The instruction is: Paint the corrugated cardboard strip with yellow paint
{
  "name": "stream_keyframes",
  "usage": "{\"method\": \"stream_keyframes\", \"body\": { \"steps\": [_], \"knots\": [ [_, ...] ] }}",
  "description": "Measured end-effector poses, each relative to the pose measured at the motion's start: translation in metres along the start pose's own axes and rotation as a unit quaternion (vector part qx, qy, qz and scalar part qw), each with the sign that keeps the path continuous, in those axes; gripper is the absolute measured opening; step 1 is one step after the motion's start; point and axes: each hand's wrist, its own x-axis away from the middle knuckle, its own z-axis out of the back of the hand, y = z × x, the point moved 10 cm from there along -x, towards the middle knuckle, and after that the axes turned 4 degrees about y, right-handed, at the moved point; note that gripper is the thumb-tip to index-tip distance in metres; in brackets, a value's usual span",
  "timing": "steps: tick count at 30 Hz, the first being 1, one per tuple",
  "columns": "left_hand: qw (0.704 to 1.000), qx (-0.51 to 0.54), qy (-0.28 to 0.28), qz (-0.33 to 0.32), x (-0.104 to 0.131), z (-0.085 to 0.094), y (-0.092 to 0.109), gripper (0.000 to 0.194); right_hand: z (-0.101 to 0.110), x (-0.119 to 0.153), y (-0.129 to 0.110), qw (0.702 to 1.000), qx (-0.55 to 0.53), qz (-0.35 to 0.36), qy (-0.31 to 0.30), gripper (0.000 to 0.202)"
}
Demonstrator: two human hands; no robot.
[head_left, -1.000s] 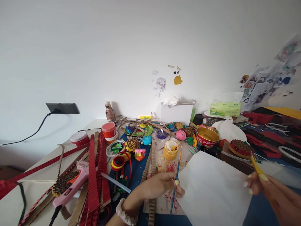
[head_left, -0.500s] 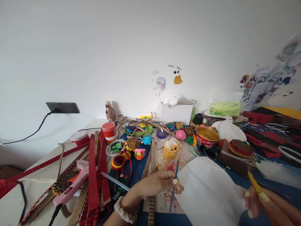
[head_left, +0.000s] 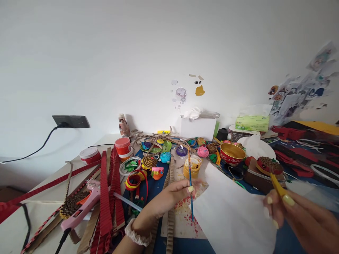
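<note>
My left hand [head_left: 180, 194] pinches a blue paintbrush [head_left: 191, 197], held upright with its tip up, in front of a jar of yellow paint [head_left: 192, 168]. At the right, my right hand [head_left: 286, 208] is closed round a yellow-handled brush [head_left: 277, 185] and touches the edge of a large white paper [head_left: 233, 215]. The sheet spans the space between both hands and covers part of the paint-spotted board [head_left: 182, 225]. Behind the yellow brush, a coiled red and brown piece [head_left: 269, 165] rests on a brown box [head_left: 255, 178].
Red corrugated strips [head_left: 106, 197] and a pink glue gun [head_left: 82, 211] lie at the left. Coiled paper pieces [head_left: 149, 163], a red and gold bowl [head_left: 232, 153], a white box [head_left: 198, 128] and a tissue pack [head_left: 252, 122] stand farther back.
My left hand has moved slightly left and up with the blue brush. My right hand has shifted left and up, and the white paper has turned and moved with the hands.
</note>
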Motion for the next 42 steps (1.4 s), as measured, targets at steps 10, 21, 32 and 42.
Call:
{"method": "stream_keyframes", "body": {
  "steps": [10, 21, 32, 42],
  "knots": [
    [0.994, 0.02, 0.059, -0.094, -0.004, 0.018, 0.019, 0.036, -0.044, -0.033, -0.065, 0.987, -0.119, 0.002, -0.107, 0.032],
    [0.977, 0.166, 0.072, -0.117, -0.015, 0.017, 0.027, 0.019, -0.068, -0.037, -0.085, 0.966, -0.171, 0.007, -0.195, 0.027],
    [0.973, 0.176, 0.095, -0.118, -0.002, 0.018, 0.041, 0.024, -0.053, -0.042, -0.089, 0.972, -0.187, 0.008, -0.14, 0.027],
    [0.972, 0.169, 0.123, -0.107, 0.002, 0.025, 0.041, 0.023, -0.051, -0.054, -0.065, 0.974, -0.193, -0.02, -0.121, 0.028]
  ]
}}
